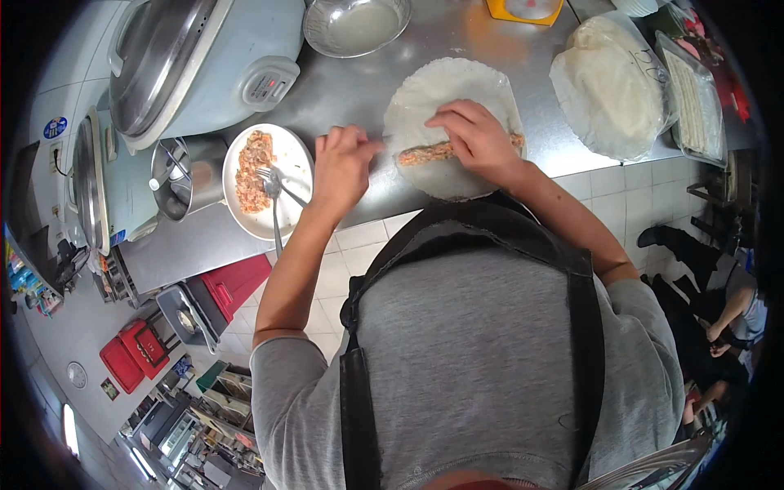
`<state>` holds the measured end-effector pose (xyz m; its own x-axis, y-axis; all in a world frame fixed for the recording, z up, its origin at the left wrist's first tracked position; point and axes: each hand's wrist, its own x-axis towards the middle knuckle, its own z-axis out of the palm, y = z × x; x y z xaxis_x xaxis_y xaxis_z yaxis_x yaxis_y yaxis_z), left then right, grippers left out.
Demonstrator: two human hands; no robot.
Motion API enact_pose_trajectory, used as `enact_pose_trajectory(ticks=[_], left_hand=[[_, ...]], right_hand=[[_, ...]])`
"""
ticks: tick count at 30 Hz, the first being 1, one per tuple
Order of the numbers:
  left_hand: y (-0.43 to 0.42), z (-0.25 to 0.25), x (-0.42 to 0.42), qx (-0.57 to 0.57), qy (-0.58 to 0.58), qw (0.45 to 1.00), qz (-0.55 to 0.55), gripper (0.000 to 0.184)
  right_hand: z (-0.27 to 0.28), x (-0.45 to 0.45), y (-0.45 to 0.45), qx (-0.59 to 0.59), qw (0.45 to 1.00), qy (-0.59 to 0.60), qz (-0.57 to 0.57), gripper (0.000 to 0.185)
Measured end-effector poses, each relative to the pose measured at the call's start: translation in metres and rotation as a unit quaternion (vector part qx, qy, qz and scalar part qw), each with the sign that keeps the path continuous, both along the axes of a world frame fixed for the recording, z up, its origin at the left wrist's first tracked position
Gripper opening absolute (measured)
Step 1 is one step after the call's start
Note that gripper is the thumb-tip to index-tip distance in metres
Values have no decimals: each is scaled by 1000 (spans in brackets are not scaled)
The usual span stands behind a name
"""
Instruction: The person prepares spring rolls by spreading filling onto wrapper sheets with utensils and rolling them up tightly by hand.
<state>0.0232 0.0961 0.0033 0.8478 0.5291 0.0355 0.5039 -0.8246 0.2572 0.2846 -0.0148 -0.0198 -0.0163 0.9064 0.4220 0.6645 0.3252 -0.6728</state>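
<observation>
A round, translucent rice-paper wrapper (441,90) lies flat on the steel counter, with a strip of orange-brown minced filling (425,153) across it. Over this strip is my right hand (476,140), its thumb and fingers apart and curved, touching the filling. Part of the strip is hidden beneath that hand. My left hand (344,167) hovers between the wrapper and a white plate, fingers curled in, thumb toward the wrapper's left edge; nothing shows in it. The white plate (296,214) holds more minced filling (255,175), with a fork (268,181) and another utensil handle resting on it.
At the back are a metal bowl (357,28) of cloudy liquid and a yellow-framed object (527,10). A large cooker (224,77) and a steel container (207,175) stand left. Stacked wrappers (608,90) in plastic lie right. Other people (719,318) are at far right.
</observation>
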Motion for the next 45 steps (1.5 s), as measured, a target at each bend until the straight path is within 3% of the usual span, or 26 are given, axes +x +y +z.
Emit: enact_pose_trajectory(ticks=[3, 6, 11, 20, 26, 29, 38, 44, 45], left_hand=[[-3, -10, 2, -50, -77, 987, 132, 21], [-22, -27, -1, -102, -74, 979, 161, 17], [-46, -41, 14, -73, -108, 969, 208, 15], [-54, -39, 20, -150, -142, 937, 283, 7], [-59, -35, 25, -170, -127, 923, 320, 31], [-59, -42, 26, -109, -112, 944, 292, 42], [-58, -35, 32, -270, -158, 873, 373, 40], [-64, -45, 28, -53, -66, 956, 281, 25], [-63, -45, 29, -57, -55, 952, 294, 22]], right_hand=[[-2, -5, -23, 3, 1000, 2, 3, 35], [-7, -6, -38, -1, 1000, 9, 2, 36], [-16, -11, -49, -26, 1000, 7, 15, 38], [-19, -32, -45, -9, 979, -43, 198, 41], [-26, -40, -38, 11, 965, -104, 239, 35], [-29, -42, -38, 12, 966, -106, 236, 32], [-35, -43, -41, 25, 967, -105, 232, 29], [-32, -44, -43, 14, 962, -133, 239, 26], [-34, -45, -43, 15, 962, -133, 238, 25]])
